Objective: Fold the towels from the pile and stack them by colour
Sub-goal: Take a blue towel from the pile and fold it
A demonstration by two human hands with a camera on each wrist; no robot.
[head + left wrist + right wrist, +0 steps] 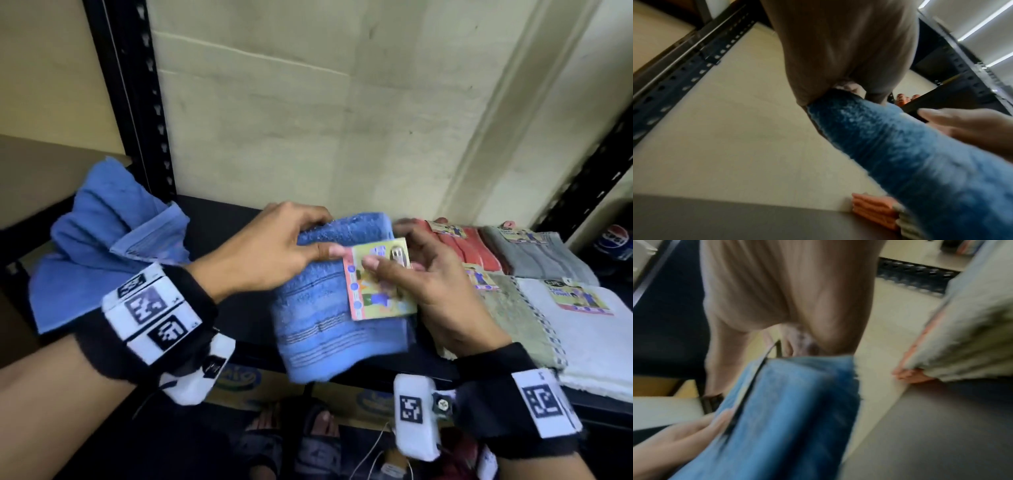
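Two hands (270, 250) (435, 284), one folded blue towel (329, 315)

Both hands hold a folded blue towel (337, 308) at centre: the left hand (274, 246) grips its top edge, the right hand (428, 284) pinches its card label (378, 281). Loose blue towels (102, 240) lie at nine o'clock; folded stacks (534, 274) sit at three o'clock.

Right wrist view blurred — blue towel (789, 410) smeared; its label's (378, 281) print unreadable.
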